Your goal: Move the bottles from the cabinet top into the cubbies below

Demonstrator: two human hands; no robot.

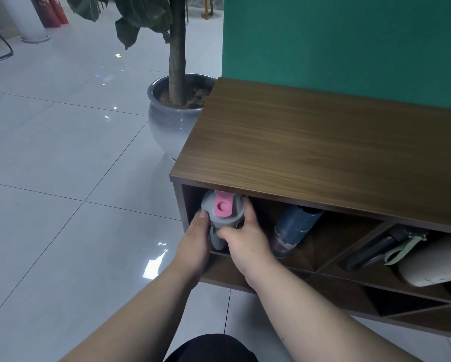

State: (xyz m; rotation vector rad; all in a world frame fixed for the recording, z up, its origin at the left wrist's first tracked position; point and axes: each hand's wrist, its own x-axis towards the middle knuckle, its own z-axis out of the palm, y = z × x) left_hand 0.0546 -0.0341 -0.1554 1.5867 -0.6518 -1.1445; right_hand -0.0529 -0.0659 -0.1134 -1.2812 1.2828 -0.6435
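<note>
Both hands are gripping the grey bottle (220, 218) with the pink flip lid, which is sitting in the mouth of the leftmost cubby (193, 205) of the cabinet, directly ahead of the hands and just under the front edge of the surface (310, 142). The left hand (194, 246) is wrapping the bottle's left flank with its thumb lying along the lid rim, while the right hand (247, 239) is cupping the right flank, thumb crossing under the lid. The bottle's long axis is pointing away from the hands into the cubby, lid end towards the person, so only the lid and a short strip of body are showing between the fingers. Both hands are equally close, one on each side.

The surface above the hands is carrying no bottles in the part that shows. To the right of the right hand, a dark blue bottle (294, 228) is lying tilted in the next cubby, and further right a black bottle (375, 249) and a pale one (433, 265) are resting together.

The move appears to call for a straight push along that axis, deeper in, before the fingers let go.
</note>
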